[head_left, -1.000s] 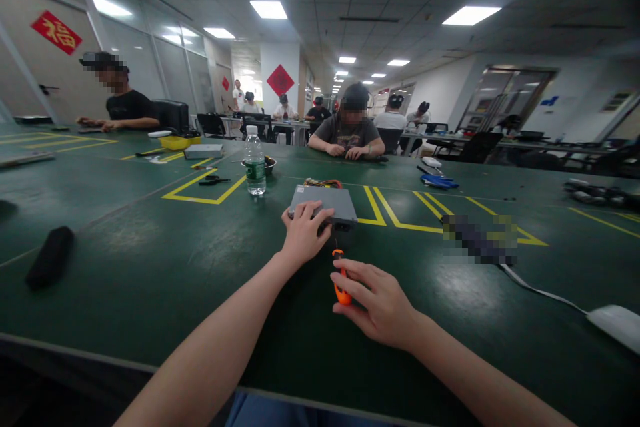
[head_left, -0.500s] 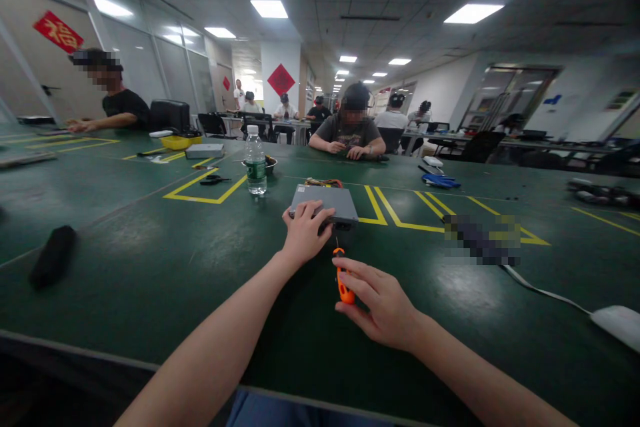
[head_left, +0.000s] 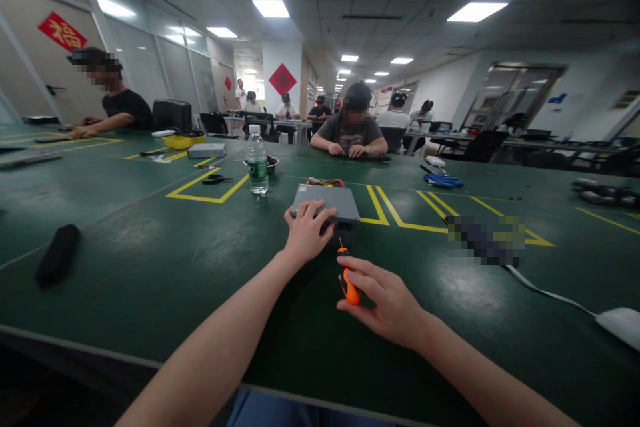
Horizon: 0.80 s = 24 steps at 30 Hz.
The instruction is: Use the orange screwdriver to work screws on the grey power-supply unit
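A grey computer power supply point(head_left: 340, 199) lies on the green table, its coloured wires point(head_left: 325, 182) showing behind it and a socket on the side facing me. My left hand point(head_left: 309, 230) grips its near left part, fingers over the top and thumb at the front face. In my right hand point(head_left: 383, 297) is an orange and black screwdriver point(head_left: 351, 288), held between thumb and fingers. Its thin shaft points up and away, close to the front of the power supply. Whether the tip touches the metal I cannot tell.
A water bottle point(head_left: 257, 163) stands left of the power supply, before a small bowl point(head_left: 273, 163). A black case point(head_left: 57, 255) lies far left. To the right are blue gloves point(head_left: 443, 181) and a power strip point(head_left: 480, 240) with a white cable. A co-worker point(head_left: 350, 130) sits opposite.
The view has shifted slightly. The screwdriver in my right hand has tilted a little, its handle now slanting more to the right. My left hand keeps its place on the power supply.
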Tool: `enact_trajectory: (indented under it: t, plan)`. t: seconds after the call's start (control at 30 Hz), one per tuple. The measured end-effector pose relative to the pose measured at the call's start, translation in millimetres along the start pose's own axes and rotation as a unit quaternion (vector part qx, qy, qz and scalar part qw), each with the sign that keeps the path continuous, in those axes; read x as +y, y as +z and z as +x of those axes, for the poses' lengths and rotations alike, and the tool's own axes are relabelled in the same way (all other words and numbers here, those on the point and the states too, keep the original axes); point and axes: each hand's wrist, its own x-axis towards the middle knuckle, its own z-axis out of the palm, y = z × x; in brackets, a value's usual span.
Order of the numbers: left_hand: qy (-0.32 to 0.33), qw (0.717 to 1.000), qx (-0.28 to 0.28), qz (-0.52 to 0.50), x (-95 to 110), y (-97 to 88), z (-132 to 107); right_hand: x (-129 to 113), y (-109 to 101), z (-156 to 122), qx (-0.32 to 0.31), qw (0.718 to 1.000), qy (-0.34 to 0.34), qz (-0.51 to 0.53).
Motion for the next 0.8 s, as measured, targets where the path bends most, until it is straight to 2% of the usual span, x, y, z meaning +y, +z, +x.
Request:
enact_trajectory:
  t: [0.17, 0.27, 0.4, 0.5, 0.63, 0.8]
  plan:
    - [0.001, 1.000, 0.004, -0.001, 0.0, 1.4, 0.1, -4.0, -4.5, 3.1, -0.063, 0.998, -0.004, -0.020]
    - [0.000, 1.000, 0.003, -0.002, -0.2, 1.8, 0.3, -3.7, -1.9, 4.2, -0.039, 0.998, -0.016, -0.045]
    - [-0.001, 1.000, 0.004, -0.001, -0.4, 1.9, 0.5, -0.5, 2.2, 1.6, 0.004, 1.000, 0.011, 0.000]
    - [-0.002, 1.000, -0.002, 0.000, 0.0, 1.4, 0.4, -0.5, 1.2, 0.0, -0.016, 0.999, 0.026, 0.021]
    - [-0.001, 1.000, 0.000, -0.002, 0.4, 0.9, 0.2, -3.1, -0.8, 1.7, -0.062, 0.998, 0.002, -0.010]
    - [0.004, 1.000, 0.008, -0.008, -0.3, 1.4, 0.0, 0.0, 4.0, 0.8, -0.009, 1.000, 0.018, 0.017]
